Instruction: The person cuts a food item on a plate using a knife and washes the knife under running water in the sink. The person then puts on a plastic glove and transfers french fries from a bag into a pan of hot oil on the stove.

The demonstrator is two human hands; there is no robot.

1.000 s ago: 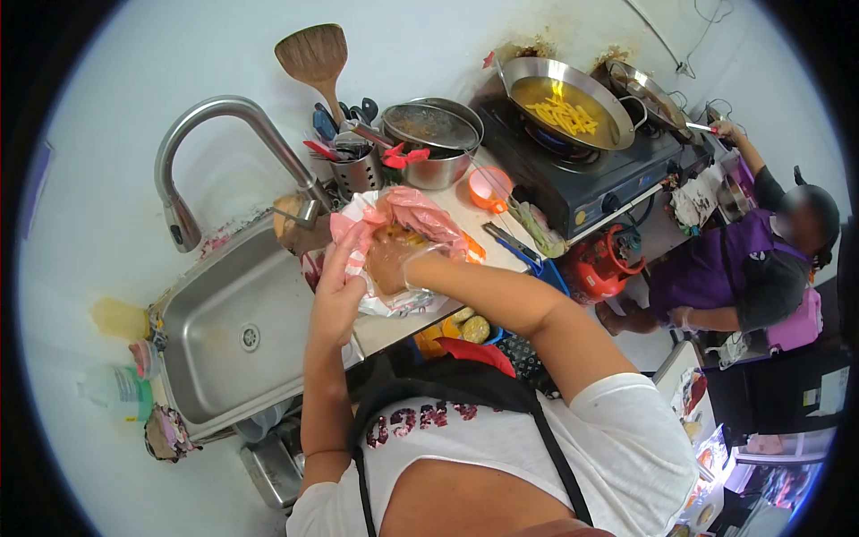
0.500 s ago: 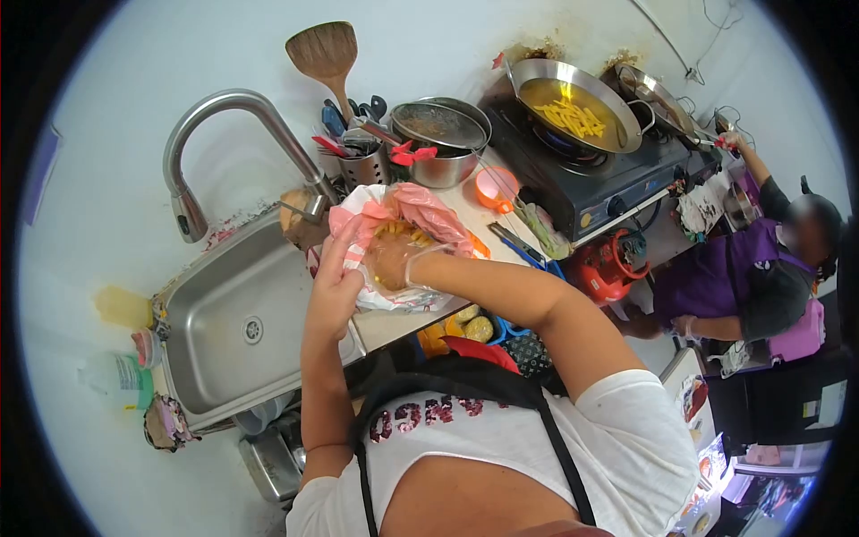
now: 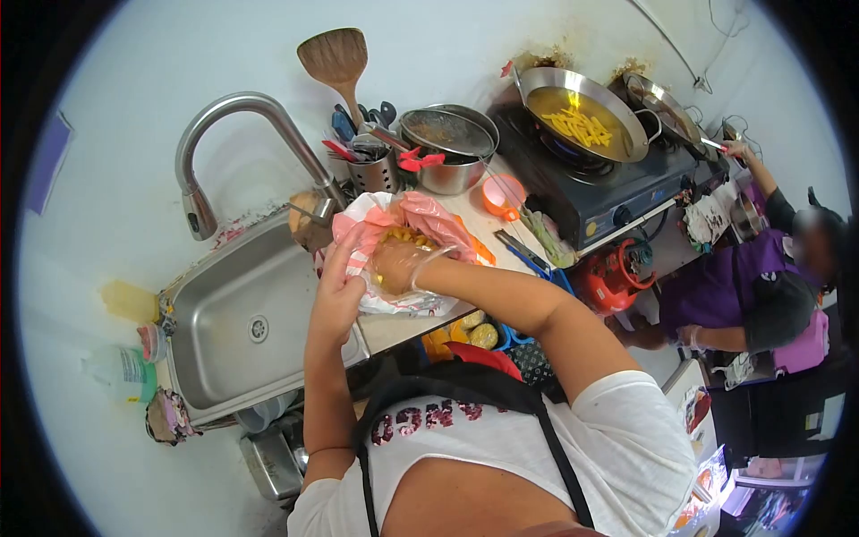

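A pink and white plastic bag sits on the counter beside the sink, its mouth open upward. My left hand grips the bag's left edge. Inside the bag is my right hand, covered by a clear plastic glove, its fingers hidden down among yellow-brown food pieces. What those fingers hold, if anything, does not show.
A steel sink with a tall faucet lies left. Behind the bag stand a utensil holder and a steel pot. Yellow strips fry in a wok on the gas stove. Another person works at right.
The view has shifted slightly, moving the scene a little right and down. My right hand has turned a little inside the bag, while my left keeps hold of the edge.
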